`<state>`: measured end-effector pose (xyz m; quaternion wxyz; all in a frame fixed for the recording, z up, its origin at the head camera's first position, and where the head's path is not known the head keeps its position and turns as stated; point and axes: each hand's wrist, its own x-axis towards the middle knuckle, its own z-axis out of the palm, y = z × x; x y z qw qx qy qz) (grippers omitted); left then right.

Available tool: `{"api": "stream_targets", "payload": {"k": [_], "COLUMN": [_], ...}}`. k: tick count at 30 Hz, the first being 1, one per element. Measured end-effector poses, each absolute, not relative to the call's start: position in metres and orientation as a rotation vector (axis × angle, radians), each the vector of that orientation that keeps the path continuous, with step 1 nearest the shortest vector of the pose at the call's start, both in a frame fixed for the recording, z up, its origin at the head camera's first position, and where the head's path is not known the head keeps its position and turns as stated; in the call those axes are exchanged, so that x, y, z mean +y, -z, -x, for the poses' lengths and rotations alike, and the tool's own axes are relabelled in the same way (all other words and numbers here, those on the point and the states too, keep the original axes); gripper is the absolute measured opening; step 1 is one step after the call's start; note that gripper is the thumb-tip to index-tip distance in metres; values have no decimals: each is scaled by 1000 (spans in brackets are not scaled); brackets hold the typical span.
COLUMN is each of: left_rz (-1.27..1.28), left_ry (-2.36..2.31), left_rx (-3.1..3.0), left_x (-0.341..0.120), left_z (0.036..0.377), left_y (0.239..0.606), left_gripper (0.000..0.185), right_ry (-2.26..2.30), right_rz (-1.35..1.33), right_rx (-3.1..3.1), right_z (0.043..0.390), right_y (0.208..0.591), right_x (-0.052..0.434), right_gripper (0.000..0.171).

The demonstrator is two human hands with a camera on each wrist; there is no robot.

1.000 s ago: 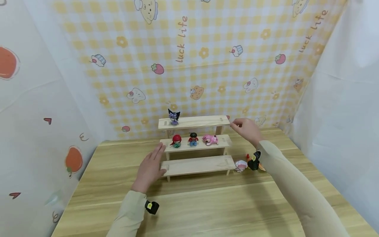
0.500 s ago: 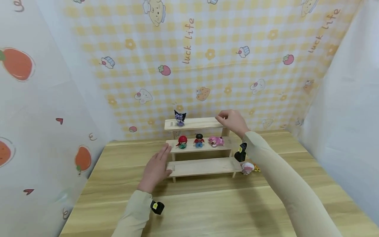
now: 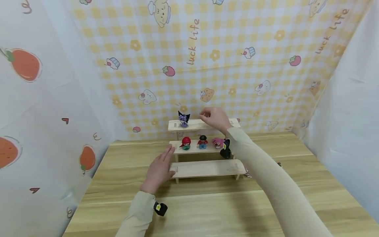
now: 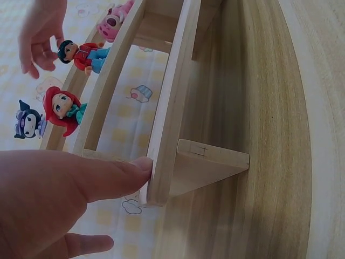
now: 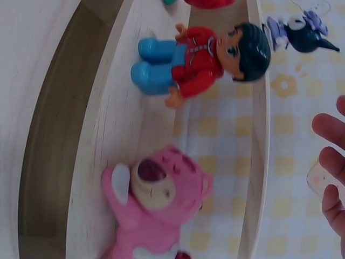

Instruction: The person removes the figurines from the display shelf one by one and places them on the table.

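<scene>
A wide light-wood table (image 3: 207,210) fills the lower half of the head view, closed in behind by a yellow-checked cartoon-print backdrop (image 3: 237,65) and at the sides by white cloth walls (image 3: 44,98). Against the backdrop stands a three-step pale wooden display shelf (image 3: 207,168), its steps rising toward the rear.

The left hand (image 3: 158,171) lies at the shelf's left end with fingers straight and relaxed; the left wrist view shows a fingertip touching the end of the lowest board (image 4: 161,156), and nothing is gripped. The right hand (image 3: 214,118) hovers above the top step, right of its middle, fingers curled. In the right wrist view something small, pale and pinkish (image 5: 322,179) sits between its fingertips, too cropped to identify, so I cannot tell for certain what it pinches. Long beige sleeves (image 3: 266,184) cover both arms, each with a small black wrist device (image 3: 160,208).

On the middle step, a pink bear figure (image 3: 218,142) lies on its side at the right, partly hidden by the right arm. Left of it stands a small black-haired toy figure in a red top and blue trousers (image 3: 202,142), and further left a red-haired mermaid doll with a green tail (image 3: 185,143). On the top step, near its left end, stands a tiny black-and-purple cat-eared figurine (image 3: 184,118), well apart from the right hand. The lowest step bears nothing visible.
</scene>
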<state>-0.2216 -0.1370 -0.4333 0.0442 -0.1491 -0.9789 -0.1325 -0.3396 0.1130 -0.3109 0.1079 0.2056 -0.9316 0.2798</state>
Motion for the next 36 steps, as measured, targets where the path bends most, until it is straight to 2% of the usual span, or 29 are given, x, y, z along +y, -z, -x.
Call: {"api": "stream_targets", "payload": {"k": [5,21,36], "left_rz": [441,423,434], "left_ry": [401,365,416], "left_rx": [-2997,-2980,-2964], "left_x": [-137,-135,-134], "left_z": [223,220,216], "left_y": [434,436,431], "left_gripper": [97,96,95], "right_ry": [-788,-685,-985], "right_rz": [-637,-691,-596], "right_rx": [-2733,-2703,-2761], "right_z": [345,347,340], "right_y": [312,311,306], "right_x": [93,66,62], "right_gripper": [28,21,21]}}
